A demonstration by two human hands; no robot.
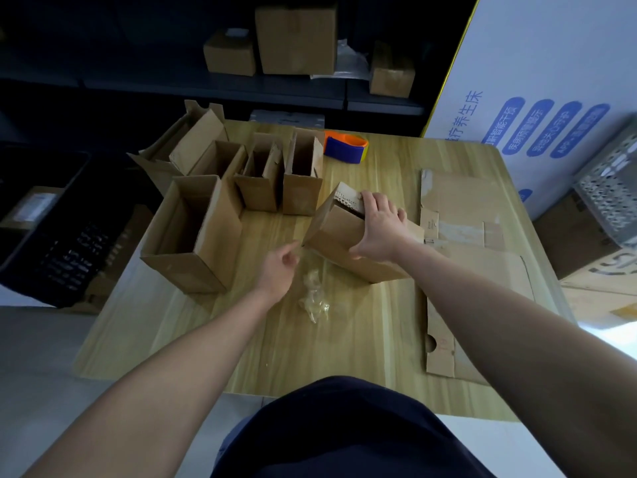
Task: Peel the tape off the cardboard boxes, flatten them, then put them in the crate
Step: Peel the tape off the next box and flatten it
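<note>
A small cardboard box (339,241) lies tilted on the wooden table (344,339), its torn flap facing away from me. My right hand (377,226) grips it from above, fingers curled over the top edge. My left hand (277,269) hovers just left of the box's near corner, its fingers pinched together at a strip of clear tape that runs from that corner. A crumpled wad of clear tape (313,298) lies on the table below the box. Flattened cardboard (472,257) is spread at the right.
Several open upright boxes (196,232) stand at the table's back left. An orange and blue tape dispenser (345,147) sits at the back. A black crate (51,232) stands on the floor at left, a grey perforated crate (610,188) at right. Shelves with boxes are behind.
</note>
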